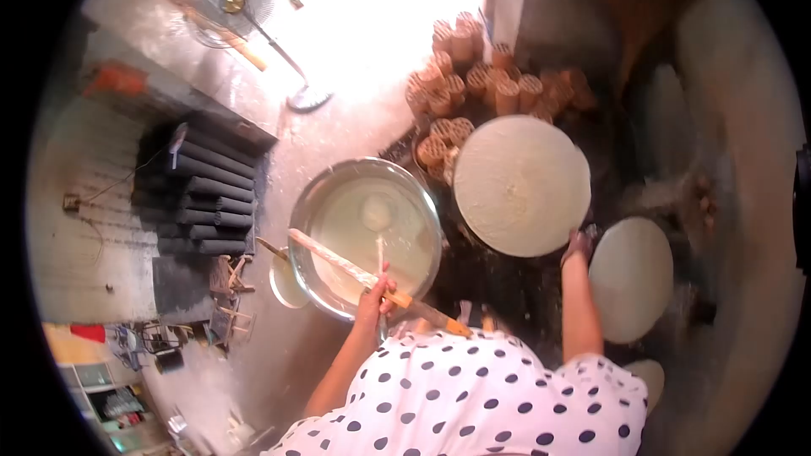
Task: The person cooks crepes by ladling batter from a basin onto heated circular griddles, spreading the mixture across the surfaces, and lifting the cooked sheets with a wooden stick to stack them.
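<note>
My left hand [374, 297] is closed around a long wooden stick [338, 263], pale at its far end and orange-brown near my body. A ladle [376, 214] with a round bowl rests in the whitish liquid of a large metal basin [431, 241]; its thin handle runs down to the same hand. On the other side, my right hand [579, 245] is at the lower right edge of a large round pale disc [521, 186]. Its fingers are dark and blurred, so their grip is unclear. Beside it lies a second pale round disc [631, 280].
Several reddish-brown perforated cylinders [460, 46] stand beyond the large disc. Dark long cylinders [215, 194] are stacked at the left wall. A standing fan [236, 2] is at the upper left, and small wooden stools [232, 304] are at the lower left.
</note>
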A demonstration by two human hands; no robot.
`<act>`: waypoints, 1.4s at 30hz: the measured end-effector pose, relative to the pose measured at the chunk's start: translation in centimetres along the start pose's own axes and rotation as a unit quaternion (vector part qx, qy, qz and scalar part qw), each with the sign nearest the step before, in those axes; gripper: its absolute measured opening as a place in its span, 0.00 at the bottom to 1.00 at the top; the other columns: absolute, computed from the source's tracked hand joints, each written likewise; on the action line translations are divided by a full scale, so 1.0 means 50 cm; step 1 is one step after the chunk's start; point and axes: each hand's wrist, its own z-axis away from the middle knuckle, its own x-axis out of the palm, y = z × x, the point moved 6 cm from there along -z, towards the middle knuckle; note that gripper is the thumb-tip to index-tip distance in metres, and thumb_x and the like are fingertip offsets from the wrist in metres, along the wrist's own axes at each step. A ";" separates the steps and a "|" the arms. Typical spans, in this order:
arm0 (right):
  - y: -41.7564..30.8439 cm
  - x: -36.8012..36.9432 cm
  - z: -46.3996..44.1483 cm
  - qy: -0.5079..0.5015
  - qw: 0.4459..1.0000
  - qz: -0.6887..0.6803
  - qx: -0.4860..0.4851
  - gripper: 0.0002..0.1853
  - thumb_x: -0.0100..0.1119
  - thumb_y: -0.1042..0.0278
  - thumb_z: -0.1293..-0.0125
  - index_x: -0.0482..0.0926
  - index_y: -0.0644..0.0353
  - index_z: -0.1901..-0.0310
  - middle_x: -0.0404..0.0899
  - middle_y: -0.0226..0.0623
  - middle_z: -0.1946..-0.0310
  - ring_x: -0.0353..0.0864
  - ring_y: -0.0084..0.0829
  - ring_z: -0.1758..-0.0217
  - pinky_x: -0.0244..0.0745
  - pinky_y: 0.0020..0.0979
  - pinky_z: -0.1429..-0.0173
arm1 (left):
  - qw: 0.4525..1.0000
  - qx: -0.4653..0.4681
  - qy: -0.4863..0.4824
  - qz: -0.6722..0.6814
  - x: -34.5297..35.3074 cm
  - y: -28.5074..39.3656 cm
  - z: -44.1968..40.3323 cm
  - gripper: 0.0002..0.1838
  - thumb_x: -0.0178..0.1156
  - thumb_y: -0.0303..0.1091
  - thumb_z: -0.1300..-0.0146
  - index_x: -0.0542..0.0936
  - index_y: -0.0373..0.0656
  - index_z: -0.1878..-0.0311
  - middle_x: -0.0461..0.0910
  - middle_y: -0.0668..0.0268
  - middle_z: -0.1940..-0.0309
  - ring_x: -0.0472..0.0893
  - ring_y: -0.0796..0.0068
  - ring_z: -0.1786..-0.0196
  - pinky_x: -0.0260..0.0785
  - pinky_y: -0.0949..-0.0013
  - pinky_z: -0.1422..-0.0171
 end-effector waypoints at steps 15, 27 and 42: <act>-0.561 0.430 -0.100 -0.186 0.709 0.454 -0.506 0.35 0.62 0.58 0.42 0.61 0.40 0.32 0.71 0.38 0.39 0.69 0.41 0.36 0.63 0.37 0.33 | 0.987 0.005 0.032 0.154 0.041 -0.012 0.018 0.23 0.44 0.41 0.26 0.60 0.49 0.31 0.74 0.75 0.67 0.61 0.94 0.86 0.59 0.87 0.86; -0.608 0.432 0.026 -0.313 0.657 0.366 -0.580 0.13 0.66 0.58 0.46 0.84 0.50 0.60 0.81 0.32 0.57 0.79 0.33 0.53 0.72 0.31 0.43 | 0.986 0.025 0.058 0.153 0.028 -0.021 0.035 0.23 0.43 0.40 0.26 0.59 0.47 0.31 0.71 0.75 0.67 0.61 0.94 0.86 0.60 0.87 0.85; -0.766 0.193 0.352 -0.239 0.613 0.336 -0.674 0.11 0.66 0.58 0.45 0.83 0.53 0.64 0.81 0.34 0.62 0.80 0.33 0.54 0.73 0.33 0.46 | 0.987 0.014 -0.023 0.157 0.030 -0.015 0.011 0.22 0.41 0.39 0.25 0.59 0.47 0.31 0.73 0.74 0.66 0.63 0.93 0.86 0.61 0.85 0.84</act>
